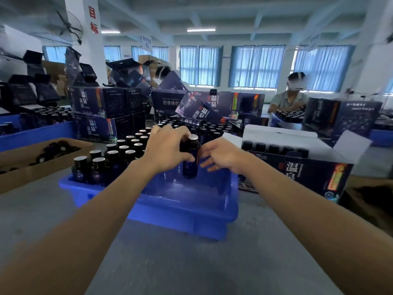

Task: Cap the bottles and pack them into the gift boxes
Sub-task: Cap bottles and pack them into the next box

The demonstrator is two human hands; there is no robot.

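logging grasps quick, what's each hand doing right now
Left hand: holds the bottle.
Right hand: open, fingers loose beside the bottle.

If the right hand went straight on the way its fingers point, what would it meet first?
Probably the bottle that the left hand grips; the right hand points leftward at it, though depth is unclear.

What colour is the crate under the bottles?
Bright blue crate, clearest in the head view.

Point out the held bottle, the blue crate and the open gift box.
held bottle [190, 170]: head view, lower body.
blue crate [180, 218]: head view, near wall.
open gift box [308, 177]: head view, printed front.
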